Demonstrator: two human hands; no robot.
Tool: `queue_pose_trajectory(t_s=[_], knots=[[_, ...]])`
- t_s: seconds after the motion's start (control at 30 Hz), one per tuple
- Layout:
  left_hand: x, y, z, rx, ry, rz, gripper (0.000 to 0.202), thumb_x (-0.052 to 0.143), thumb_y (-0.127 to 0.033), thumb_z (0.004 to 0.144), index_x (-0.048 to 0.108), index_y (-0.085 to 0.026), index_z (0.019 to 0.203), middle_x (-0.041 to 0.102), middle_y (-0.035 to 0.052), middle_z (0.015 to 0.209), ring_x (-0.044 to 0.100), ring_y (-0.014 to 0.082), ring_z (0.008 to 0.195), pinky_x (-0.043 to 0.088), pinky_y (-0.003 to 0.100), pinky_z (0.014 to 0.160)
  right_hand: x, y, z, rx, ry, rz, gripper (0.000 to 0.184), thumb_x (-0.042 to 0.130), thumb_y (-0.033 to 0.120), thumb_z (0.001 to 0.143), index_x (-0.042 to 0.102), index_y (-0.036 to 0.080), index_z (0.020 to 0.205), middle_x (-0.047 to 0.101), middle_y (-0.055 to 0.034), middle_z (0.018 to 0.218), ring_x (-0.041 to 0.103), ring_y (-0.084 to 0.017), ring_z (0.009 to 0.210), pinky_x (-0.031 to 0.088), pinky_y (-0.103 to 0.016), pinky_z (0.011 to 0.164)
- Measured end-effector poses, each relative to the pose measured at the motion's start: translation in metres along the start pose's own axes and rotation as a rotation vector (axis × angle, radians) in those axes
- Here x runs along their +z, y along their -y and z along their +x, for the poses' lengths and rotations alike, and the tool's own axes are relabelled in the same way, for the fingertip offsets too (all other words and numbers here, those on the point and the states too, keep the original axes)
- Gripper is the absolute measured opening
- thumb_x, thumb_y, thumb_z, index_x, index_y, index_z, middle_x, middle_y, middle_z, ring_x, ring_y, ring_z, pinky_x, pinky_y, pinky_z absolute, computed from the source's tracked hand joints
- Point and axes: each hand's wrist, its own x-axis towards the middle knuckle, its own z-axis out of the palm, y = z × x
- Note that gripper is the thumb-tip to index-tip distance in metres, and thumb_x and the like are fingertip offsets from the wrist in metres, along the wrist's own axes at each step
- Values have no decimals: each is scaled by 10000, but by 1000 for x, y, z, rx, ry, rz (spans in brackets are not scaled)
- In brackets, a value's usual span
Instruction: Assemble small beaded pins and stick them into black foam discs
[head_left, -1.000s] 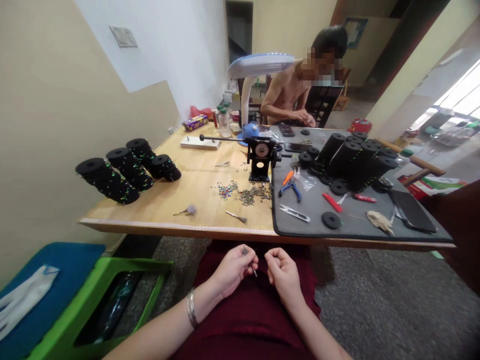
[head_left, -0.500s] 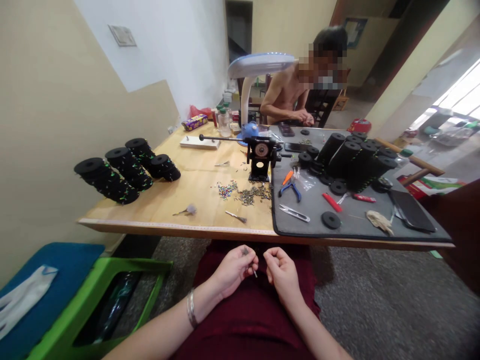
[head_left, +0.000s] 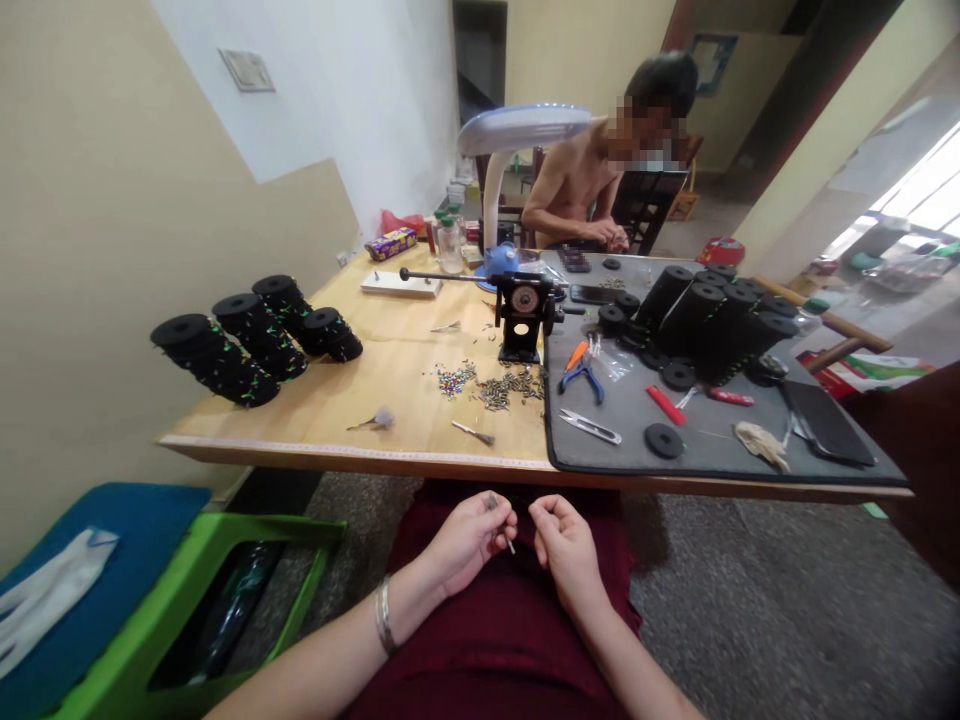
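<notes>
Both hands rest over my lap, below the table's front edge. My left hand (head_left: 466, 540) is closed in a pinch on a small thin metal piece (head_left: 508, 545) that pokes out toward the right hand. My right hand (head_left: 566, 545) is curled shut a few centimetres to its right; whatever its fingertips hold is too small to make out. A bracelet (head_left: 383, 618) circles my left wrist. On the wooden table (head_left: 337, 400) ahead lie small piles of tiny metal parts (head_left: 510, 386) and coloured beads (head_left: 455, 380).
A black hand-crank device (head_left: 523, 320) stands mid-table beside a grey mat (head_left: 712, 450) carrying black spools (head_left: 712, 315), pliers (head_left: 579, 372), snips (head_left: 590, 427) and a phone (head_left: 823, 420). More black spools (head_left: 251, 335) lie left. A person sits across behind a desk lamp (head_left: 517, 135). A green stool (head_left: 202, 600) stands at my left.
</notes>
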Motion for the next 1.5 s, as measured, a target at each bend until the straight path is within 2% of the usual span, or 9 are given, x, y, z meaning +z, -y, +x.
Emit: queue_pose_trajectory(t_s=[0.27,0.73,1.17,1.5], knots=[[-9,0,5,-210,45,-322,84,646,-103,765,570,-98,729,558,21,693,545,38,562,397,91,463,3,2,-1,3,4,-21,354,624,514,718,508,179,720,404,104,337,292,-51,292,207,-170,341],[-6,-3,4,-255,38,-399,117,544,-68,831,568,-79,717,539,28,684,533,37,544,407,88,451,3,3,-2,-5,-7,-29,341,619,501,727,510,177,725,404,104,337,298,-51,296,226,-165,344],[-3,0,2,-175,42,-254,101,640,-109,771,561,-101,708,551,17,683,534,43,556,396,106,465,3,-3,1,-1,17,-11,341,611,497,749,523,169,731,413,103,344,301,-46,305,226,-165,354],[-1,7,2,-52,58,-23,258,719,-291,714,531,-117,682,556,1,626,490,42,515,343,146,480,6,0,2,39,47,56,348,649,493,729,546,160,737,492,75,375,338,-44,305,260,-160,345]])
